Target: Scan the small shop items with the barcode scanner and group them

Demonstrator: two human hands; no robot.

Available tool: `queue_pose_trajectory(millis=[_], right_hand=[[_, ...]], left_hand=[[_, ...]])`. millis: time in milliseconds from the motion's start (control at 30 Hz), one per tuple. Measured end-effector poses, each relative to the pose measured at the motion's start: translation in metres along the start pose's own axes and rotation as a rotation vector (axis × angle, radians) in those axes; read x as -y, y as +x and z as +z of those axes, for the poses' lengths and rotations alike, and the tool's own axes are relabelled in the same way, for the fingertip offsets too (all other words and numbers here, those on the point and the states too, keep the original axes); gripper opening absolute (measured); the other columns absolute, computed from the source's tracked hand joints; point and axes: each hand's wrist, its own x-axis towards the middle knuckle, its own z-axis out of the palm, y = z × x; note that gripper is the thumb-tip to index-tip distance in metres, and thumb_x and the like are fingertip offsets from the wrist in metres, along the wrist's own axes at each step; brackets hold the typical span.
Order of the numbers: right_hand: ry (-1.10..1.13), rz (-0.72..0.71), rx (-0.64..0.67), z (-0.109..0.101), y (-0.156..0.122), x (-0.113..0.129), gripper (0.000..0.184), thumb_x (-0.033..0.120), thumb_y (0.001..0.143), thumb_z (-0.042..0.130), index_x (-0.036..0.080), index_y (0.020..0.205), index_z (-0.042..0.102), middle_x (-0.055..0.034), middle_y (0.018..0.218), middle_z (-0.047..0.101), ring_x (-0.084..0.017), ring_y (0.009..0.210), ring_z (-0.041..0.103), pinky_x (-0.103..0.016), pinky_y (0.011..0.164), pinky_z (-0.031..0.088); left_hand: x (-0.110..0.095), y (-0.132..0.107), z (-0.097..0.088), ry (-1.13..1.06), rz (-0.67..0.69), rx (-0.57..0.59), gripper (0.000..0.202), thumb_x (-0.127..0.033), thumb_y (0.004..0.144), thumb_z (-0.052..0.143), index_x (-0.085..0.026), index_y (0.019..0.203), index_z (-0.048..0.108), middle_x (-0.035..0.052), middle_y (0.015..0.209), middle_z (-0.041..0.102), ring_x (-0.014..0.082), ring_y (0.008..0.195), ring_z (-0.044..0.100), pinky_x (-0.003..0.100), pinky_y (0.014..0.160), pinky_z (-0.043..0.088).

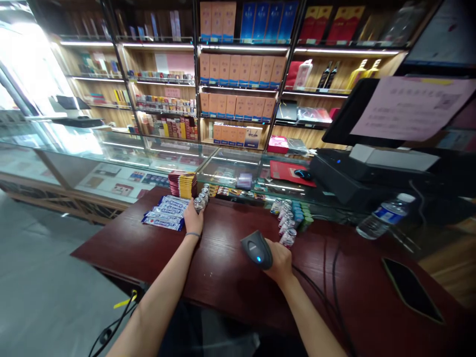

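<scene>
My right hand (280,260) is wrapped round the grip of a dark grey barcode scanner (256,252), which shows a blue light and is held above the brown table. My left hand (193,220) has its fingers on the nearest small jar (198,204) of a short row with silvery lids. Left of that hand lie several blue-and-white wrapped snack sticks (168,210). Behind them stands a stack of red and yellow packets (183,184). Beyond my right hand another row of small clear jars (287,230) runs away from me, beside green and blue small containers (302,213).
A water bottle (385,216) and a phone (412,289) are on the table's right. Behind the table (223,267) stands a glass counter (232,157) with a red mouse pad (290,172). A monitor (353,111) rises at right. Cables (327,292) cross the tabletop.
</scene>
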Motion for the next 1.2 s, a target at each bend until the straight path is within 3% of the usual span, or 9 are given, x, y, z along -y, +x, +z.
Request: queue_pose_trajectory(millis=[133,267,367,467,533,600,700,900,1200], right_hand=[[0.0,0.002,0.002,0.001,-0.003,-0.001,0.028,0.019,0.088,0.049,0.014,0.114,0.056,-0.0061,0.077,0.069,-0.017,0.058,0.062,-0.03,0.056,0.043],[-0.015,0.018,0.029,0.001,-0.008,-0.004,0.032,0.022,0.086,0.05,0.015,0.117,0.055,-0.0059,0.077,0.069,-0.018,0.058,0.062,-0.03,0.057,0.045],[-0.021,0.049,0.052,0.001,-0.01,-0.004,0.033,0.024,0.086,0.051,0.014,0.117,0.055,-0.0051,0.075,0.069,-0.019,0.057,0.061,-0.031,0.057,0.045],[-0.022,0.05,0.093,-0.001,-0.008,-0.003,0.034,0.027,0.086,0.05,0.012,0.117,0.055,-0.0042,0.072,0.067,-0.019,0.056,0.06,-0.031,0.057,0.044],[-0.013,0.027,0.121,-0.002,-0.006,0.0,0.034,0.026,0.087,0.048,0.012,0.117,0.054,-0.005,0.076,0.069,-0.018,0.058,0.06,-0.031,0.059,0.043],[0.004,0.0,0.141,-0.004,-0.003,0.002,0.034,0.025,0.087,0.048,0.012,0.119,0.053,-0.0057,0.08,0.071,-0.017,0.061,0.061,-0.03,0.061,0.042],[0.027,-0.033,0.18,-0.005,-0.002,0.004,0.032,0.024,0.088,0.047,0.013,0.117,0.054,-0.0047,0.079,0.07,-0.017,0.062,0.06,-0.031,0.061,0.039],[0.051,-0.054,0.218,-0.005,-0.002,0.006,0.02,0.026,0.087,0.047,0.015,0.1,0.058,-0.0022,0.068,0.064,-0.016,0.057,0.056,-0.032,0.059,0.033],[0.05,-0.05,0.144,-0.012,0.0,0.0,0.026,0.023,0.089,0.043,0.013,0.11,0.055,-0.0021,0.069,0.064,-0.016,0.057,0.057,-0.031,0.058,0.036]], left_hand=[[-0.006,-0.003,-0.003,-0.05,-0.007,0.003,0.047,-0.017,0.078,0.068,-0.016,0.123,0.056,0.0173,0.126,0.06,0.035,0.127,0.052,0.052,0.113,0.033],[-0.021,-0.009,-0.002,-0.358,-0.032,0.044,0.049,-0.026,0.076,0.076,-0.019,0.12,0.056,0.0129,0.123,0.062,0.0285,0.12,0.057,0.046,0.11,0.04],[-0.032,-0.015,-0.002,-0.714,-0.169,0.23,0.049,-0.03,0.075,0.079,-0.018,0.118,0.058,0.0094,0.118,0.066,0.0239,0.114,0.062,0.04,0.104,0.046],[-0.042,-0.021,-0.008,-1.037,-0.389,0.505,0.045,-0.03,0.079,0.078,-0.019,0.12,0.061,0.0081,0.12,0.068,0.0197,0.107,0.064,0.034,0.097,0.05],[-0.047,-0.025,-0.013,-1.187,-0.499,0.675,0.044,-0.027,0.082,0.076,-0.02,0.124,0.062,0.0083,0.126,0.067,0.0178,0.104,0.065,0.032,0.093,0.051],[-0.05,-0.027,-0.017,-1.261,-0.542,0.766,0.042,-0.024,0.084,0.074,-0.02,0.125,0.063,0.0092,0.132,0.064,0.0168,0.103,0.065,0.03,0.089,0.052],[-0.049,-0.028,-0.016,-1.291,-0.548,0.789,0.038,-0.023,0.086,0.071,-0.017,0.124,0.065,0.0111,0.135,0.063,0.0164,0.101,0.065,0.028,0.084,0.052],[-0.04,-0.023,-0.007,-1.259,-0.567,0.763,0.03,-0.024,0.088,0.068,-0.016,0.117,0.067,0.0115,0.128,0.066,0.0197,0.107,0.063,0.032,0.089,0.05],[-0.045,-0.026,-0.01,-1.227,-0.524,0.733,0.041,-0.027,0.084,0.074,-0.016,0.122,0.066,0.0099,0.126,0.066,0.0161,0.1,0.064,0.027,0.086,0.052]])
